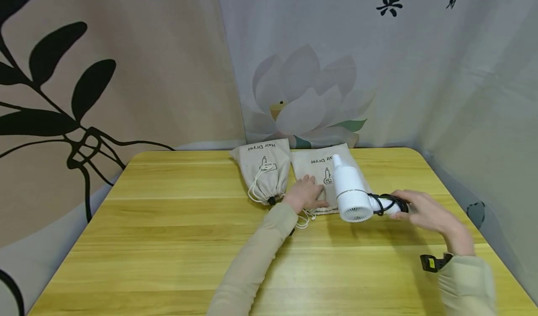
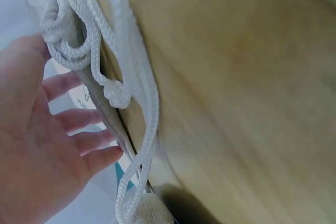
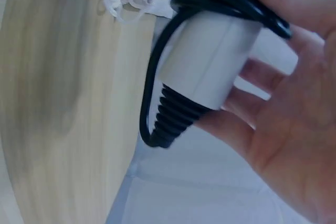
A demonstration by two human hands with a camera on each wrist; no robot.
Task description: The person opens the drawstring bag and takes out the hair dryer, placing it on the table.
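My right hand (image 1: 430, 213) grips the handle of a white hair dryer (image 1: 352, 183) and holds it over the right side of a flat cloth drawstring bag (image 1: 308, 163). A black power cord (image 3: 226, 2) is wound around the handle. The dryer's nozzle points toward the back of the table, its vented end toward me. My left hand (image 1: 306, 195) rests at the near end of the flat bag with its fingers outstretched. In the left wrist view, the thumb lies by the bag's mouth, close to the white drawstring (image 2: 144, 93).
Left of the flat bag lies a fuller drawstring bag (image 1: 265, 173) with its mouth drawn together by a black toggle (image 1: 271, 200). Both bags bear "Hair Dryer" print. Beneath them is a wooden table (image 1: 168, 241), with printed curtains (image 1: 302, 73) behind it.
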